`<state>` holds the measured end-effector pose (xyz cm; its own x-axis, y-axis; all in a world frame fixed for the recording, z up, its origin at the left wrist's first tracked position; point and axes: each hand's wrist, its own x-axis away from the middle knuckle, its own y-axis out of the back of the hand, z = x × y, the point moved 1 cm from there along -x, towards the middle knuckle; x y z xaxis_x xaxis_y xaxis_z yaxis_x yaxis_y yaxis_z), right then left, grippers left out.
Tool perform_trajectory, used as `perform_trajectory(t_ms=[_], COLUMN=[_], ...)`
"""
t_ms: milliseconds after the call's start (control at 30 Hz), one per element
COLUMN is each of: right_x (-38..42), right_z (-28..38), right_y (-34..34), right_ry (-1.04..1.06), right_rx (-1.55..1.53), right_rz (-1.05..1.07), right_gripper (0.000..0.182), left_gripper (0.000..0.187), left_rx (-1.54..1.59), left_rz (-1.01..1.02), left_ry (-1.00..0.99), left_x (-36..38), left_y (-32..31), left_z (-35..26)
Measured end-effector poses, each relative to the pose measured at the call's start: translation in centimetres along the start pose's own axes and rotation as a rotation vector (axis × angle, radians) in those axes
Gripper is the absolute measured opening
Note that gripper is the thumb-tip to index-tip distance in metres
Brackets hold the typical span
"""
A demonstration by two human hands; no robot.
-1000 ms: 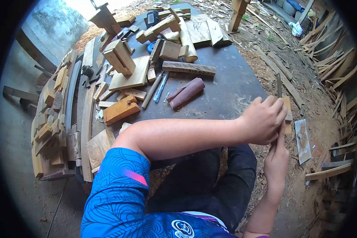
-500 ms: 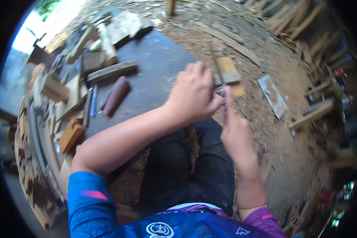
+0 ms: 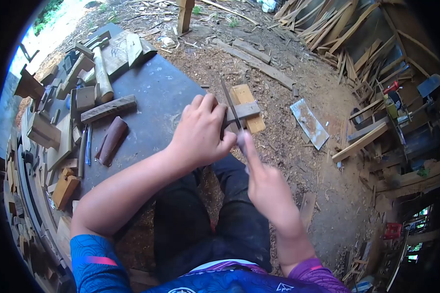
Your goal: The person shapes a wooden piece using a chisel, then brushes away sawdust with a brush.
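My right hand [image 3: 269,188] is closed around the handle end of a slim, dark, file-like tool [image 3: 231,103], with the index finger stretched along it. The tool's long narrow blade points away from me and lies across a greyish wood piece [image 3: 244,111]. At the table's right edge, my left hand [image 3: 200,128] has its fingers curled over the near end of that piece, which the hand partly hides. Beneath and beyond the grey piece shows a yellowish wood block [image 3: 241,94]. Whether the blade touches the wood is hard to make out.
On the dark table [image 3: 156,90] lie a brown rounded wood piece [image 3: 113,139], a wooden bar [image 3: 109,109], a blue pen [image 3: 88,145] and a wooden-handled hammer [image 3: 101,73]. Wood offcuts crowd the left. A pale board [image 3: 309,123] lies on the shaving-covered ground, with stacked scraps at right.
The view has shifted, so table and hands appear further left. My right hand and the tool have moved slightly relative to the wood piece; my left hand keeps its hold.
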<state>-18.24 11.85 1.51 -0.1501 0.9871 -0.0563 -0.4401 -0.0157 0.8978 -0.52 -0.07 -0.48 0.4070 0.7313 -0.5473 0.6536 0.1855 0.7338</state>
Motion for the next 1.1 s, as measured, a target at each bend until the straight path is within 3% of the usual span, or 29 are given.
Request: perform_trajectory(t_ms=[67, 133, 200, 233, 367, 467, 567, 600, 700, 900, 1100], right_x=[1.9, 2.6, -0.6, -2.7, -2.9, 2.0, 2.0, 0.0, -3.6, 2.2, -4.5], right_z=[0.2, 0.7, 1.0, 0.0, -0.2, -1.4, -1.8, -1.8, -2.0, -2.7, -2.2], right_y=[0.4, 1.1, 0.2, -1.8, -3.4, -3.7, -4.1, -4.6, -5.9, -6.3, -8.3], right_ry=[0.046, -0.034, -0.066, 0.037, 0.056, 0.061, 0.049, 0.121, 0.113, 0.099, 0.140], right_rx=[-0.018, -0.032, 0.028, 0.035, 0.047, -0.075, -0.097, -0.090, 0.006, -0.044, -0.085], right_rz=[-0.016, 0.027, 0.051, -0.083, -0.186, -0.170, -0.161, -0.280, -0.283, -0.243, -0.403], right_gripper=[0.071, 0.072, 0.074, 0.084, 0.081, 0.080, 0.080, 0.083, 0.089, 0.092, 0.095], left_gripper=[0.048, 0.048, 0.049, 0.042, 0.051, 0.056, 0.057, 0.052, 0.054, 0.050, 0.048], left_rx=[0.001, -0.005, 0.001, 0.011, 0.029, -0.031, -0.064, -0.038, -0.063, -0.061, -0.010], left_rz=[0.016, -0.007, 0.005, -0.009, 0.001, 0.043, 0.042, 0.003, 0.044, -0.010, 0.036], left_ry=[0.022, 0.014, -0.011, -0.020, 0.004, 0.034, 0.022, 0.006, 0.002, -0.004, 0.000], left_x=[-0.2, -0.6, -0.5, -0.6, 0.1, 0.0, -0.4, -0.4, -0.2, -0.2, -0.2], left_y=[-0.1, -0.1, -0.4, -0.5, -0.3, 0.0, -0.4, -0.8, -0.2, -0.4, -0.2], left_z=[0.0, 0.2, 0.2, 0.2, 0.1, 0.2, 0.2, 0.5, 0.5, 0.2, 0.8])
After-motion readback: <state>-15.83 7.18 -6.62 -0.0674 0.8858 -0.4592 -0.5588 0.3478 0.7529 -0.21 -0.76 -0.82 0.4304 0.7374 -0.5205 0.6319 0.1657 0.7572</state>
